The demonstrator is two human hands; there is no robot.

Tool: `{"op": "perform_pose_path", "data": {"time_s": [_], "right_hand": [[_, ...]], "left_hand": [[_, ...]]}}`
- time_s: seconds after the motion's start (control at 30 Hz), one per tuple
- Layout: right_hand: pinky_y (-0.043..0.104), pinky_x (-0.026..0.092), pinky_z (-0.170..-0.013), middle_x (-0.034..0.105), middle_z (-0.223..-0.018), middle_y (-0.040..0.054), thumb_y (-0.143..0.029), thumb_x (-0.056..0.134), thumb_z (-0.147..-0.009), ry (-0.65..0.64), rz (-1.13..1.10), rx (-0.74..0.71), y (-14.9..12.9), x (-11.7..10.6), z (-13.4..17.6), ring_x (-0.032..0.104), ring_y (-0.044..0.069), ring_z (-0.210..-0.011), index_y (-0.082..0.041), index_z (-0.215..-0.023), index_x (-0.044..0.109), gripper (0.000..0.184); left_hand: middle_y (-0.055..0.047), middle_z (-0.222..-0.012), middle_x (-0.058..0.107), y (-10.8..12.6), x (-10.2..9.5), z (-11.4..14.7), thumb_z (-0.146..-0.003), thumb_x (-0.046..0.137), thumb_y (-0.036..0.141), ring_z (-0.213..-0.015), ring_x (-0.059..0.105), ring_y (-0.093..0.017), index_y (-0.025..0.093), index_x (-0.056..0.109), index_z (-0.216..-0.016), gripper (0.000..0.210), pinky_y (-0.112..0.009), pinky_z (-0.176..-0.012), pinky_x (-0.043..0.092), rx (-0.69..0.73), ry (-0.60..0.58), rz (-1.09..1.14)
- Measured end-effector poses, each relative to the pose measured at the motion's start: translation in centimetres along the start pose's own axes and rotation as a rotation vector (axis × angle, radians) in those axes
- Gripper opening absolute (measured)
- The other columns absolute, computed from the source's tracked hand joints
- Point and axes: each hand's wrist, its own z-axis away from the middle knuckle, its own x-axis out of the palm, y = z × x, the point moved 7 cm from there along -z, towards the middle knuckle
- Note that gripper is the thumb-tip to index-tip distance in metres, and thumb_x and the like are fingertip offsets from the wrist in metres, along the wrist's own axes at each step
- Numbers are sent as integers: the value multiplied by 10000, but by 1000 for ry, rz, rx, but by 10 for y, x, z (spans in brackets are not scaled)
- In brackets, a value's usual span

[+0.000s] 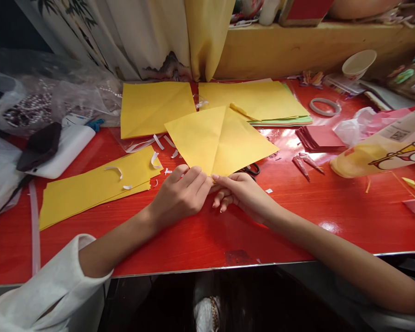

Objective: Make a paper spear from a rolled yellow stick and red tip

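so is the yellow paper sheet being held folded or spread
Mostly spread: the yellow paper sheet extends either side of a crease. The left hand and right hand cover its near corner: cannot tell there.

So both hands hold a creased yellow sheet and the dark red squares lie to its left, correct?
No: the dark red squares lie to the right of the creased yellow sheet, as the head view shows; the left hand and right hand do hold it.

Left hand point(183, 191): pinches near edge of paper point(217, 138).
Right hand point(245, 193): thumb at same edge.
Paper: yellow, creased through middle.
Table point(180, 246): red, under both hands.
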Motion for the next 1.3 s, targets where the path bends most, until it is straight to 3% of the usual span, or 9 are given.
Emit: {"op": "perform_pose_path", "data": {"time_s": [0.17, 0.33, 0.53, 0.63, 0.87, 1.03, 1.3], "right_hand": [[176, 487, -460, 616, -550, 70, -312, 518, -827, 8, 0, -4, 0, -1, 0, 584, 96, -490, -71, -691, 636, 302], [177, 492, -467, 620, -555, 73, -310, 516, -831, 9, 1, -3, 1, -2, -2, 590, 101, -500, -63, -740, 640, 290], [192, 501, -437, 667, -825, 138, -301, 505, -835, 2, -7, 0, 1, 1, -1, 607, 114, -557, -58, -816, 640, 279], [200, 507, -435, 667, -835, 147, -314, 498, -838, 20, -11, 9, 1, 1, -1, 609, 120, -565, -53, -838, 637, 296], [203, 505, -443, 641, -599, 109, -326, 495, -841, 28, 6, 38, 1, 1, -1, 608, 136, -555, -38, -858, 616, 313], [199, 506, -441, 634, -577, 94, -316, 485, -847, 9, -1, 16, -1, 1, -1, 606, 131, -542, -59, -824, 621, 292], [188, 500, -448, 636, -588, 87, -305, 480, -852, -7, -60, 15, -1, 1, -1, 606, 119, -529, -76, -779, 616, 276]], "left_hand": [[-44, -744, 611, -2, 4, 0, -831, 499, 260, -809, 527, -180, 126, 595, -814, 166, -305, -689, 372, -54, -16, 99], [-41, -735, 586, -9, 11, 0, -837, 474, 225, -785, 502, -175, 134, 582, -804, 145, -295, -670, 364, -169, -97, 200], [-46, -710, 565, -13, 15, 2, -823, 464, 172, -739, 481, -174, 136, 572, -749, 136, -286, -619, 347, -255, -133, 225], [-40, -682, 561, -12, 13, 3, -818, 457, 149, -720, 483, -173, 141, 581, -741, 147, -289, -616, 349, -230, -120, 189], [-33, -680, 582, -7, 9, 2, -794, 483, 113, -719, 511, -172, 126, 597, -793, 115, -295, -640, 380, -123, -49, 62], [-48, -792, 603, -7, 7, 1, -804, 494, 138, -823, 513, -181, 126, 584, -890, 125, -298, -693, 396, -118, -23, 29], [-64, -752, 584, -5, -1, -1, -821, 468, 133, -753, 483, -173, 63, 567, -987, 205, -293, -706, 436, -68, 0, 109]]}}
